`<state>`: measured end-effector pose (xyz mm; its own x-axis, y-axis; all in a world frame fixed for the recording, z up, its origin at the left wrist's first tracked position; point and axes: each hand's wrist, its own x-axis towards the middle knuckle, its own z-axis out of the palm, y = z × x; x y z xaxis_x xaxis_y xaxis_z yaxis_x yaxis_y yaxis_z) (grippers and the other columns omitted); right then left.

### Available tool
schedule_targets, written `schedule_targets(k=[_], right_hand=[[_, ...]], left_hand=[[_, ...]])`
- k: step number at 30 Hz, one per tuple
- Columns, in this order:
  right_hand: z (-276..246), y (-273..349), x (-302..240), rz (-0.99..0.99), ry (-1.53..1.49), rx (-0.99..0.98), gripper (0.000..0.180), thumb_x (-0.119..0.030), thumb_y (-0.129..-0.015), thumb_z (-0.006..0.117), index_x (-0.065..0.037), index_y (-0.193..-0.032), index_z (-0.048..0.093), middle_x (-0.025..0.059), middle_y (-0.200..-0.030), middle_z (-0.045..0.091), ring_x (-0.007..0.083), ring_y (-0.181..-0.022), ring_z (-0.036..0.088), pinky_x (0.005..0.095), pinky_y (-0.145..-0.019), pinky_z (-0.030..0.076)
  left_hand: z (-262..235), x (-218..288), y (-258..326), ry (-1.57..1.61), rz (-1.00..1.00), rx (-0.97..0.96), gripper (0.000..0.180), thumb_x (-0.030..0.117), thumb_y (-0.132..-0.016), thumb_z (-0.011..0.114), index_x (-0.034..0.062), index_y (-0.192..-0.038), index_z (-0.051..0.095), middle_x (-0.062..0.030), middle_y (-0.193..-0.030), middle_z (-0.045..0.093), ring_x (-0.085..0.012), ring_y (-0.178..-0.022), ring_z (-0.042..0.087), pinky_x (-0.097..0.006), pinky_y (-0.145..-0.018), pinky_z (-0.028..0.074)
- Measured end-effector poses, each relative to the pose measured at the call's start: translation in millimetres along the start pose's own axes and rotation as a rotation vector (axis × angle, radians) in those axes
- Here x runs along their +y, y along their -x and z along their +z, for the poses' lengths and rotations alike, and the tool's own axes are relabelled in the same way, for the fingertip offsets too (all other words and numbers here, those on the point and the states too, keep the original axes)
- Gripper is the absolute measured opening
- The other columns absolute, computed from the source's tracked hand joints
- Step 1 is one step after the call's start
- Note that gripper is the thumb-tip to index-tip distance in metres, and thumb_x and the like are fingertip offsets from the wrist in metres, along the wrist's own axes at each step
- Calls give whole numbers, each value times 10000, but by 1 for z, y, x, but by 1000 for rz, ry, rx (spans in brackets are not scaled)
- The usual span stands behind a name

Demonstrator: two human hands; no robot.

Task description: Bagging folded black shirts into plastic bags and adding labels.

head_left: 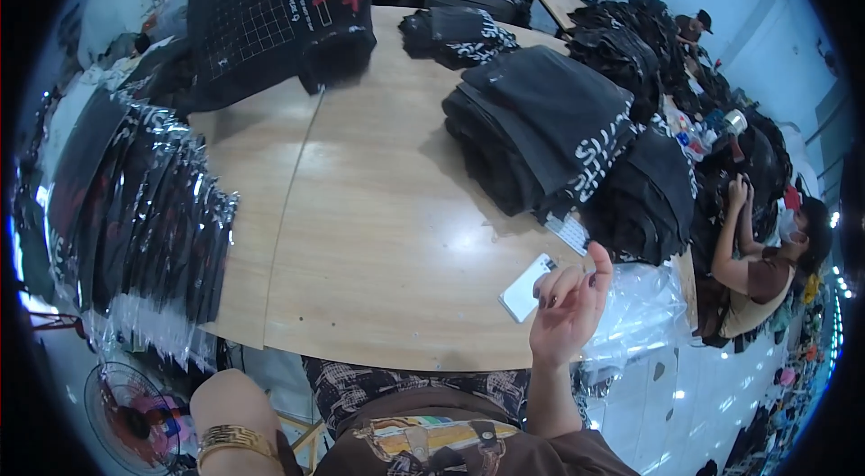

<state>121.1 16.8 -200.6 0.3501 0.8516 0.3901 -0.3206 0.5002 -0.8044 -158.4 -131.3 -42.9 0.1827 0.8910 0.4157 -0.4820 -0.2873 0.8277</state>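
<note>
My right hand point(569, 309) is raised over the near edge of the wooden table point(360, 233), fingers loosely spread and holding nothing. A white phone point(525, 288) lies flat on the table just left of it. Close behind it is a stack of folded black shirts with white print point(541, 120). My left hand point(225, 397) hangs low at the bottom left, below the table edge, with a gold bracelet point(236, 440) on the wrist. Its fingers are hidden. A black shirt with a red and white print point(270, 7) is held up at the far left of the table.
A row of black shirts in clear bags point(135, 205) lines the table's left edge. More black shirt piles point(631, 34) sit at the back right. Clear plastic bags point(641, 305) lie at the right corner. A seated person point(766, 264) works at the right. A fan point(126, 413) stands on the floor.
</note>
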Motion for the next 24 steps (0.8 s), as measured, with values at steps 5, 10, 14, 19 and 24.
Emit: schedule_targets(k=[5,10,14,19,24], right_hand=[[18,16,-1,52,-87,-61,368,-169,-930,369,6,-1253,339,19,-563,395,112,-492,383,245,-491,336],[29,25,6,139,-115,-46,385,-154,-922,397,8,-1260,311,39,-554,435,129,-487,406,250,-502,366],[33,26,14,253,-147,-69,391,-127,-908,419,-3,-1263,311,34,-568,443,118,-512,426,250,-516,381],[34,41,20,459,-60,-65,390,-101,-890,416,-29,-1264,337,19,-580,417,111,-495,408,245,-499,369],[21,60,36,636,-3,-88,384,-62,-865,459,-34,-1237,367,7,-610,429,99,-513,439,233,-505,396]], left_hand=[[55,15,-85,25,159,183,173,157,-877,531,30,-986,488,-82,-859,550,-214,-637,565,-246,-605,475],[45,17,-33,234,233,229,190,182,-891,511,52,-1019,459,-71,-816,527,-194,-588,546,-242,-561,466],[36,12,-19,426,297,270,205,203,-902,494,69,-1046,436,-61,-781,508,-178,-549,531,-238,-526,458],[27,12,-15,639,423,330,223,229,-917,474,91,-1079,407,-50,-738,485,-158,-500,512,-233,-482,448],[-2,-2,-63,856,499,408,238,249,-928,458,109,-1106,384,-41,-703,467,-141,-461,496,-230,-447,441]])
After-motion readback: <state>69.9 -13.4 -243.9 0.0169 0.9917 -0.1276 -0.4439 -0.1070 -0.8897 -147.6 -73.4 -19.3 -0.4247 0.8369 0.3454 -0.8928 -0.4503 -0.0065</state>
